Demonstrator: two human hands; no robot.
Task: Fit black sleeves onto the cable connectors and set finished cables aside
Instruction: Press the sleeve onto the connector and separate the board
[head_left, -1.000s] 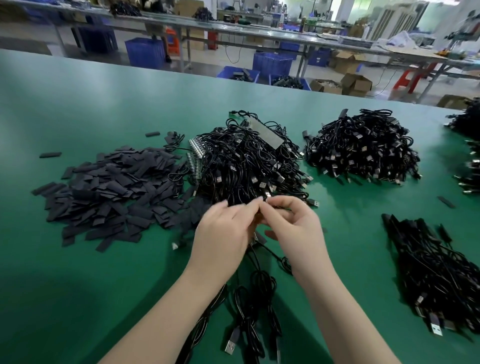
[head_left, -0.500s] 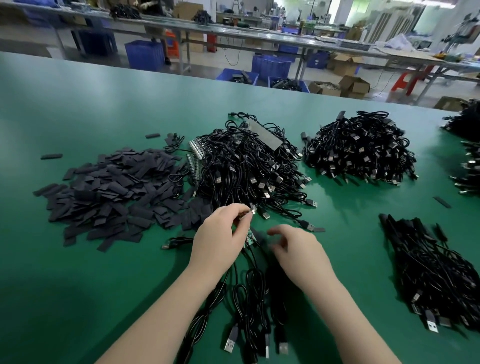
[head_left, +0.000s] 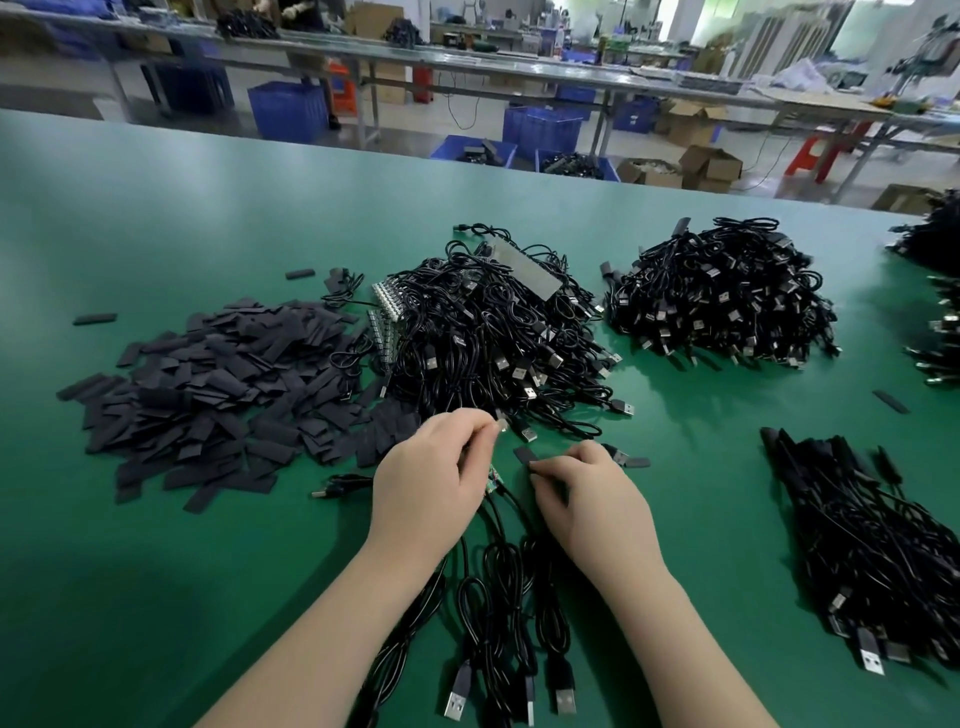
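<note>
My left hand (head_left: 431, 478) pinches the end of a black cable, and a small green circuit board (head_left: 493, 480) shows just below its fingers. My right hand (head_left: 587, 499) rests low on the table, its fingertips closed on one end of a loose black sleeve (head_left: 524, 456). A few cables (head_left: 498, 613) run from my hands toward me, with their USB plugs near the bottom edge. A heap of flat black sleeves (head_left: 208, 389) lies to the left. A large tangle of cables (head_left: 493, 332) sits straight ahead of my hands.
A second cable heap (head_left: 722, 301) lies at the back right, and a laid-out bundle of cables (head_left: 872, 545) at the near right. More cables (head_left: 940, 332) reach the right edge. Stray sleeves (head_left: 891, 401) dot the green table (head_left: 156, 597).
My hands have parted and dropped toward the table. The right hand went down to a loose sleeve, while the left kept hold of the cable end.
</note>
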